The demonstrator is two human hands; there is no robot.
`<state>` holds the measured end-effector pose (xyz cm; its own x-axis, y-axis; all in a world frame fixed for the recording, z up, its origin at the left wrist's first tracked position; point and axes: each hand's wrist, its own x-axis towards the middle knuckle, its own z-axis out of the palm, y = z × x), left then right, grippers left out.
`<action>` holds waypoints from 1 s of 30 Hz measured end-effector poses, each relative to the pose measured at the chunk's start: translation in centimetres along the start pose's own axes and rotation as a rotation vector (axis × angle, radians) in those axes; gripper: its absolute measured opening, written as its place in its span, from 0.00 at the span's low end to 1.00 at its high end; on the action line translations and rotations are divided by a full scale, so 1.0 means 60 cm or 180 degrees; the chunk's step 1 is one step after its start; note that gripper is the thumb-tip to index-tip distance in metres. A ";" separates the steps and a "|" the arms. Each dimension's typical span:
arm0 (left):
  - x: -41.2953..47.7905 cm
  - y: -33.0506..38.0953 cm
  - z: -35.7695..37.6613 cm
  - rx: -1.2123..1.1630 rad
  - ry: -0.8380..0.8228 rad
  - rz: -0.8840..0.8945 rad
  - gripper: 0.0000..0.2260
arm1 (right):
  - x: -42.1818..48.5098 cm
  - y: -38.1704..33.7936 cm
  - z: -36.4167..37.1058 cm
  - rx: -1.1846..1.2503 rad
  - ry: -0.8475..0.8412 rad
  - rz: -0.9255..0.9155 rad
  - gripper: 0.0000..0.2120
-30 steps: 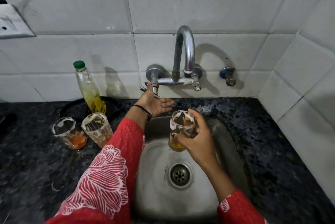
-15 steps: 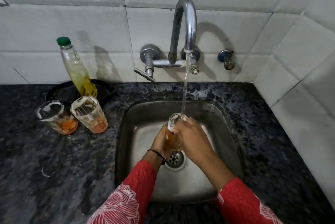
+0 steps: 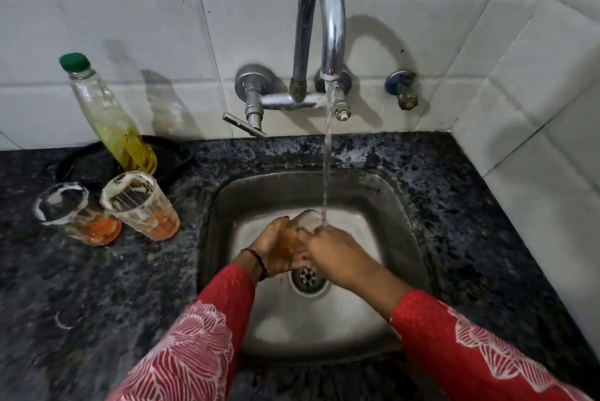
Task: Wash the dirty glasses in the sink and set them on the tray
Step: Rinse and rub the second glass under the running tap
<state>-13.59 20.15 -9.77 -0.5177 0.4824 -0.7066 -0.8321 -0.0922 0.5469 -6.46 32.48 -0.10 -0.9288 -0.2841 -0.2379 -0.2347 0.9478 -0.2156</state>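
- Nearest you, your two forearms reach forward in red sleeves with a white flower print, the left sleeve and the right sleeve.
- A thin black band circles your left wrist.
- Your left hand and right hand meet over the middle of the steel sink, just above its round drain.
- Both hands curl round one glass, the left cupping its lower part and the right wrapped over the side near the rim.
- The glass tilts, its mouth turned up and away from you, with brownish-orange liquid inside.
- A thin stream of water falls onto the rim of the glass and your right hand's fingers.
- The sink sits in a dark speckled stone counter.
- On the counter to the left, well apart from your hands, stand two more dirty glasses side by side: the left glass and the right glass, each with foam at the rim and orange dregs at the bottom.
- Just behind them a clear bottle with a green cap holds yellow liquid and appears to stand on a dark round dish.
- At the back, a curved chrome tap is mounted on the white tiled wall, with a lever at its left and a small valve at its right.
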 end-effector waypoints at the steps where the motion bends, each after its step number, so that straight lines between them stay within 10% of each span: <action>1: 0.004 0.004 0.001 -0.0131 -0.0049 0.0044 0.22 | 0.005 0.011 0.005 -0.0278 0.0099 0.0081 0.18; 3: 0.007 0.009 0.009 -0.0528 -0.0183 0.0266 0.23 | 0.016 0.019 0.020 0.0019 0.0593 0.0404 0.16; 8: 0.023 -0.019 0.034 -0.0904 -0.0201 0.0440 0.31 | 0.044 -0.037 0.061 0.4298 0.1407 0.2066 0.11; 17: 0.049 -0.017 0.014 -0.0623 0.0614 0.0034 0.29 | 0.028 0.027 0.106 0.0142 0.0114 0.0134 0.17; 23: 0.046 -0.005 0.047 -0.0975 0.0459 0.0602 0.13 | 0.087 -0.025 0.063 0.4356 0.0994 0.1964 0.13; 30: 0.039 0.046 0.040 -0.0508 0.0212 0.0069 0.37 | 0.089 0.073 0.072 0.0333 -0.0100 -0.0098 0.17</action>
<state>-16.59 23.09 -8.84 -0.5435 0.4205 -0.7264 -0.8389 -0.2417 0.4877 -11.22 34.51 -6.40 -0.9118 -0.3189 -0.2587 -0.2304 0.9188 -0.3206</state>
